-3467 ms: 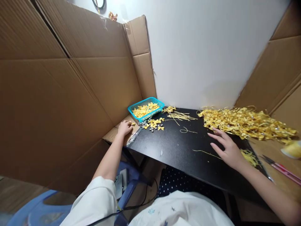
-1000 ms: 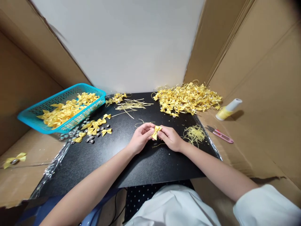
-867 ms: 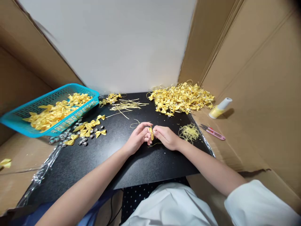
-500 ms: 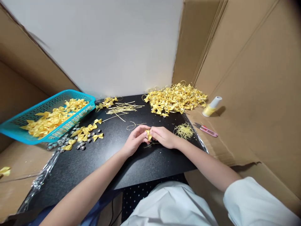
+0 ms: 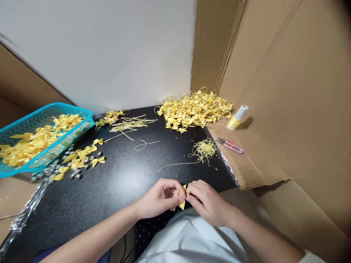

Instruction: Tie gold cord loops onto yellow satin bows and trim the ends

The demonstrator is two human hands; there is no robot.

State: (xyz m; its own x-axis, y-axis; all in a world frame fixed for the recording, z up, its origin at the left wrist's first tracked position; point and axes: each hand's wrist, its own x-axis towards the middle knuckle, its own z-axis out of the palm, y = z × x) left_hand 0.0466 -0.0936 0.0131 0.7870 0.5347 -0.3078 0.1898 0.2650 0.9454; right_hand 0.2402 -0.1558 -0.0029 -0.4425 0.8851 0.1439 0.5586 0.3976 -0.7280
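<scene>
My left hand point(image 5: 160, 197) is closed, with thumb and forefinger pinching a small yellow ribbon bow point(image 5: 182, 205) over the table's front edge. Right beside it, my right hand point(image 5: 210, 204) has its fingertips pressed together against the other side of the bow. A tiny shiny silver spot shows at those right fingertips, perhaps a small bell; the fingers cover most of it. On the black table, loose yellow bows point(image 5: 79, 162) lie among small round silver bells point(image 5: 49, 171) at the left. A thin yellow cord loop point(image 5: 141, 145) lies beyond my hands.
A turquoise basket point(image 5: 91, 114) of bows stands at left. Cut yellow cords point(image 5: 128, 125) lie near the wall, beside a large heap of finished-looking bows point(image 5: 196, 109). At right are tangled thread point(image 5: 205, 149), pink thread snips point(image 5: 231, 146) and a thread cone point(image 5: 236, 118). Cardboard walls the right side.
Both hands have come back toward my body with the bow, from over the table to its front edge. The view has shifted to the right.
</scene>
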